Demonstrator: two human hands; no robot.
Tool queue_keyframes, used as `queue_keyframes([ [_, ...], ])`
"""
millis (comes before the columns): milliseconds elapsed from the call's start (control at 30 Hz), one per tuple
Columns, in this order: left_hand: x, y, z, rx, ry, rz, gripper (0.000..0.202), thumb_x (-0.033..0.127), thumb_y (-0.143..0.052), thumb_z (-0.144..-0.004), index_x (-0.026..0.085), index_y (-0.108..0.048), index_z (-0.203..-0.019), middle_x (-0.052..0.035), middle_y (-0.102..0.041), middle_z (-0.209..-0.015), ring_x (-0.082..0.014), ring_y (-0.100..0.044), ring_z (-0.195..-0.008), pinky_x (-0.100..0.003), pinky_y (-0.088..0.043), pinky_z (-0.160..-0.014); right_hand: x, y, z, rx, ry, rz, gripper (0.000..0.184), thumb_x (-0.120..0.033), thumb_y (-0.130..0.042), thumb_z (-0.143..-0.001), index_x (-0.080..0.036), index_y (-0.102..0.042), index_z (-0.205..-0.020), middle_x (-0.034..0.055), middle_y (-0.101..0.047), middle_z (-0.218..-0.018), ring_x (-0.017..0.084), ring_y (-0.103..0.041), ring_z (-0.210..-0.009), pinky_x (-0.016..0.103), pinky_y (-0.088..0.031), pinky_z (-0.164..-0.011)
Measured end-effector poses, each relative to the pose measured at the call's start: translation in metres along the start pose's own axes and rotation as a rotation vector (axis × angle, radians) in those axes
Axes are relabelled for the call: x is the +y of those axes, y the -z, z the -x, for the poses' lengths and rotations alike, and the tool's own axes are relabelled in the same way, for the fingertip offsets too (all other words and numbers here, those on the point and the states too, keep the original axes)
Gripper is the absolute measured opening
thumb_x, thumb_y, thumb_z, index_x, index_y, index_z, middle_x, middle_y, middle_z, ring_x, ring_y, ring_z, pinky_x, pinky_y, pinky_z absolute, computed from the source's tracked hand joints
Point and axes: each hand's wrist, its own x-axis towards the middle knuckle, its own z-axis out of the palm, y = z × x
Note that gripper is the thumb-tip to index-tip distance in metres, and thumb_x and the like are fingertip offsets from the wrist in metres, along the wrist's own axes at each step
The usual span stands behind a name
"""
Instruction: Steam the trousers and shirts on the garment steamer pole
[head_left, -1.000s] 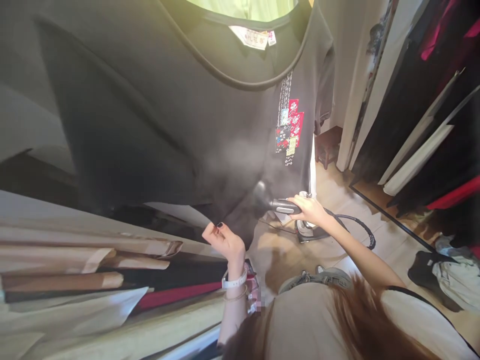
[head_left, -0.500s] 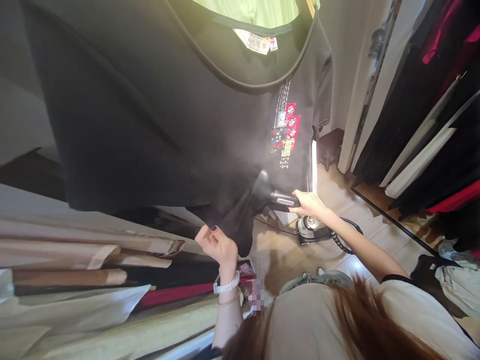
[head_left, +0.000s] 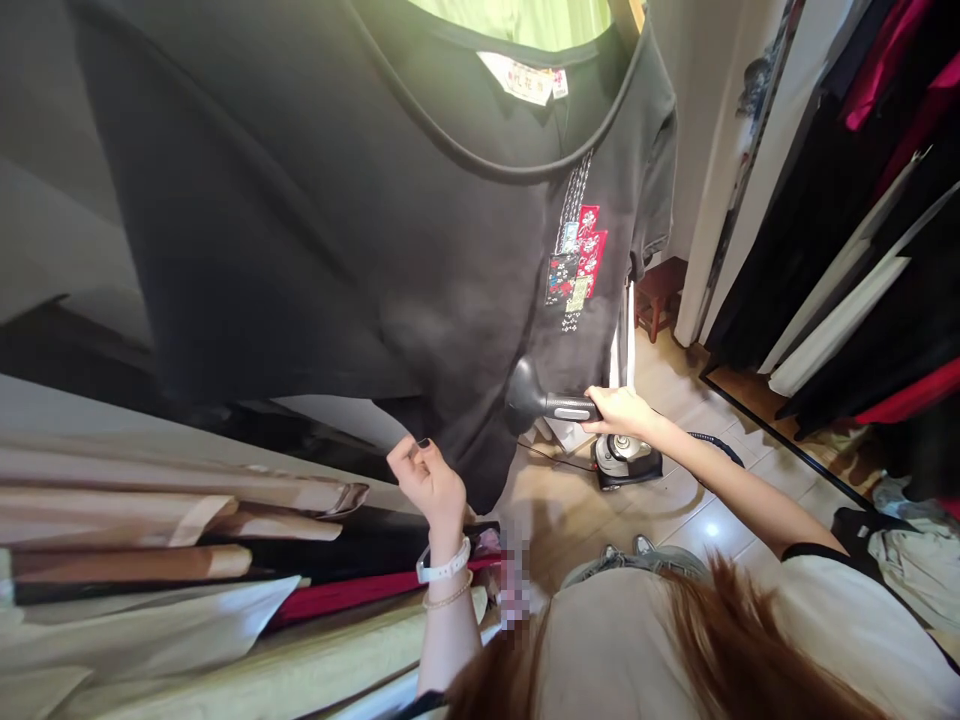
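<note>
A black short-sleeved shirt hangs in front of me, with colourful embroidered patches below its neckline. My right hand is wrapped round the handle of a black garment steamer head. The steamer's face is close against the lower front of the shirt; I cannot tell whether it touches. Lower left, my left hand is closed at the shirt's hem, where folds run towards the curled fingers. The exact pinch is partly hidden.
The steamer base stands on the tiled floor with its hose behind my right forearm. Hanging clothes fill the lower left, and more garments hang at right. A reddish stool stands beyond the shirt.
The steamer head has tilted and shifted slightly down, and the haze over the shirt has thinned. My left hand has moved a little up and left. The shirt appears slightly further right.
</note>
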Motion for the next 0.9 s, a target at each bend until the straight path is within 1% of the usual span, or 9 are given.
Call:
queue_keyframes([
  [200,-0.004,0.001,-0.009,-0.051,0.021,0.024,0.057,0.076,-0.056,-0.091,0.02,-0.049,-0.097,0.0048,-0.043,-0.082,-0.0079,-0.033,-0.06,-0.026,-0.029,-0.059,0.014,0.024,-0.016,0.089,-0.074,0.055,0.048,-0.051,-0.068,-0.097,-0.013,-0.057,-0.125,0.0163,-0.074,-0.114,0.032,-0.074,-0.105,0.033,-0.05,-0.078],
  [267,-0.004,0.001,-0.011,-0.062,0.024,0.04,0.058,0.077,-0.057,-0.089,0.02,-0.048,-0.098,0.0054,-0.041,-0.08,-0.008,-0.034,-0.06,-0.026,-0.029,-0.06,0.015,0.024,-0.023,0.09,-0.093,0.058,0.048,-0.051,-0.066,-0.098,-0.014,-0.056,-0.126,0.0172,-0.073,-0.115,0.033,-0.073,-0.107,0.034,-0.05,-0.08],
  [367,-0.002,0.001,-0.015,-0.074,0.049,0.044,0.056,0.074,-0.058,-0.089,0.02,-0.049,-0.098,0.0073,-0.038,-0.075,-0.0073,-0.03,-0.057,-0.026,-0.025,-0.057,0.007,0.004,-0.025,0.012,-0.055,0.02,0.041,-0.046,-0.068,-0.097,-0.015,-0.056,-0.121,0.0172,-0.073,-0.115,0.032,-0.072,-0.108,0.034,-0.05,-0.082],
  [467,-0.005,0.002,-0.021,-0.085,0.083,0.025,0.051,0.069,-0.06,-0.088,0.019,-0.051,-0.095,0.0095,-0.033,-0.068,-0.0065,-0.024,-0.054,-0.026,-0.02,-0.055,-0.008,-0.034,-0.008,-0.063,-0.029,-0.024,0.033,-0.039,-0.077,-0.09,-0.018,-0.058,-0.109,0.013,-0.075,-0.108,0.028,-0.073,-0.098,0.032,-0.051,-0.078],
  [600,-0.021,-0.001,-0.034,-0.191,0.075,-0.008,0.047,0.065,-0.067,-0.079,0.021,-0.051,-0.081,0.0091,-0.033,-0.061,-0.0082,-0.028,-0.054,-0.025,-0.024,-0.054,-0.016,-0.08,0.046,-0.083,-0.114,-0.102,0.031,-0.037,-0.081,-0.085,-0.021,-0.06,-0.101,0.0077,-0.076,-0.098,0.025,-0.075,-0.089,0.028,-0.049,-0.072],
  [667,-0.031,-0.008,-0.038,-0.323,0.045,-0.055,0.05,0.063,-0.078,-0.067,0.021,-0.052,-0.076,0.0077,-0.04,-0.06,-0.0099,-0.035,-0.056,-0.025,-0.03,-0.056,-0.014,-0.093,0.085,-0.052,-0.23,-0.143,0.03,-0.036,-0.079,-0.085,-0.021,-0.06,-0.103,0.0079,-0.077,-0.101,0.025,-0.076,-0.091,0.029,-0.05,-0.072],
  [733,-0.038,-0.019,-0.038,-0.422,0.006,-0.143,0.05,0.061,-0.083,-0.061,0.02,-0.054,-0.07,0.0063,-0.044,-0.059,-0.0115,-0.039,-0.057,-0.027,-0.037,-0.06,-0.012,-0.102,0.126,-0.012,-0.376,-0.167,0.029,-0.037,-0.073,-0.088,-0.021,-0.059,-0.108,0.0089,-0.078,-0.102,0.026,-0.076,-0.09,0.03,-0.051,-0.072],
  [833,-0.042,-0.045,-0.027,-0.391,-0.062,-0.228,0.052,0.061,-0.08,-0.07,0.021,-0.049,-0.06,0.0055,-0.042,-0.056,-0.013,-0.039,-0.058,-0.032,-0.043,-0.069,-0.009,-0.113,0.183,0.145,-0.7,-0.269,0.035,-0.049,-0.065,-0.089,-0.022,-0.058,-0.11,0.0079,-0.077,-0.094,0.028,-0.076,-0.083,0.033,-0.052,-0.068],
  [900,-0.039,-0.065,-0.016,-0.348,-0.098,-0.178,0.049,0.06,-0.077,-0.075,0.021,-0.051,-0.061,0.0024,-0.049,-0.061,-0.0159,-0.047,-0.064,-0.035,-0.048,-0.078,-0.007,-0.119,0.213,0.373,-1.012,-0.437,0.048,-0.062,-0.07,-0.077,-0.024,-0.058,-0.102,0.005,-0.074,-0.084,0.029,-0.073,-0.078,0.035,-0.052,-0.067],
])
